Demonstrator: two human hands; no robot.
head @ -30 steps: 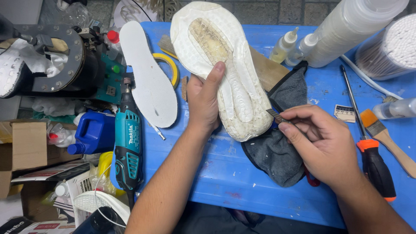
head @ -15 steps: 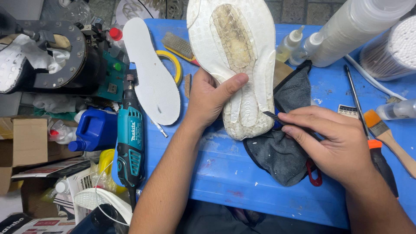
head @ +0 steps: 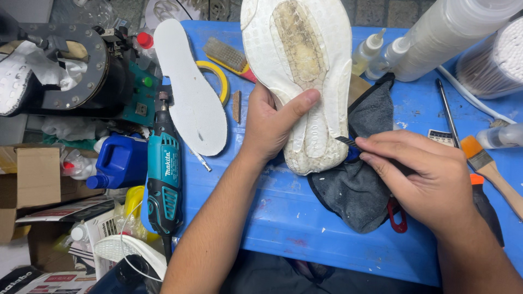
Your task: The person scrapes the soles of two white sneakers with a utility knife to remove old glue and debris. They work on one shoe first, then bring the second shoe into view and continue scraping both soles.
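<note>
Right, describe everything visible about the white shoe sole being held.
The white shoe sole faces tread-up, toe end cut off by the picture's top edge. It looks like foamy rubber with pebbled texture, yellow-brown grime along its central strip and dirt at the heel. The left hand grips its edge, thumb across the tread. The right hand presses a thin dark tool to its heel side. It rests over a grey cloth.

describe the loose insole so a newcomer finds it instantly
Start at the blue table. At its left edge, left of the left hand holding the upturned white shoe, lies the white insole. It is flat, thin and foot-shaped, unlike the teal rotary tool beside it or the yellow tape roll behind it.
</note>
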